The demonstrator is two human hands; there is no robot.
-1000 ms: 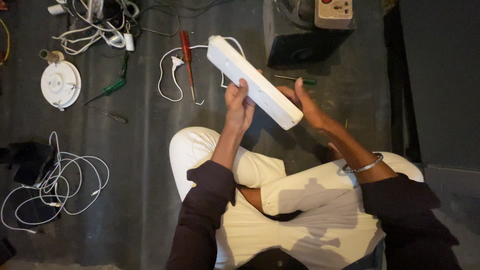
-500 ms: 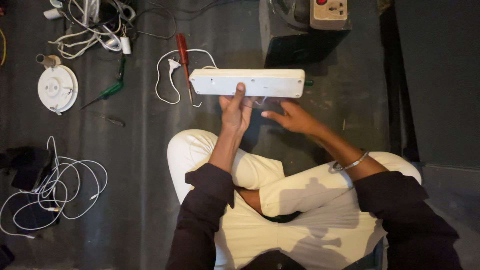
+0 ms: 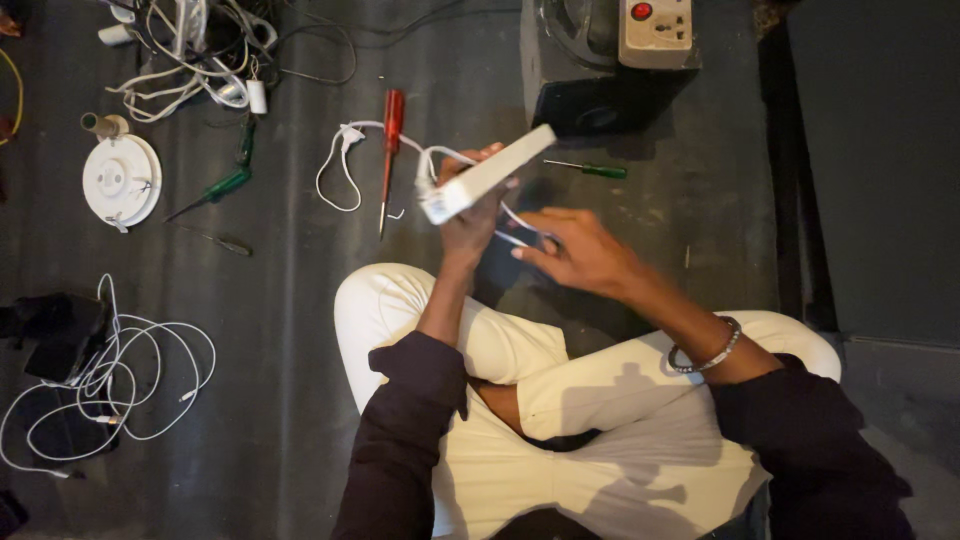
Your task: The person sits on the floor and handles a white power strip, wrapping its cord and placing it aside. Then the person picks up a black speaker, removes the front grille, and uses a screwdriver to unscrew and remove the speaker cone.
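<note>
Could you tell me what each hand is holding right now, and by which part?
The left hand grips the white power strip near its lower end. The right hand touches its white cord; a grip cannot be told.

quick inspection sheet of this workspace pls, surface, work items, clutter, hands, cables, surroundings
surface: dark floor, scuffed; the person sits cross-legged on it
job's things: long white power strip, tilted, raised off the floor
clutter: red screwdriver, green screwdriver, second green screwdriver, round white fitting
hands: left hand grips the strip; right hand is open, fingers at its white cord
cables: white cord trailing from the strip; white cable coil; cable tangle
surroundings: dark box with a beige socket unit on top
</note>
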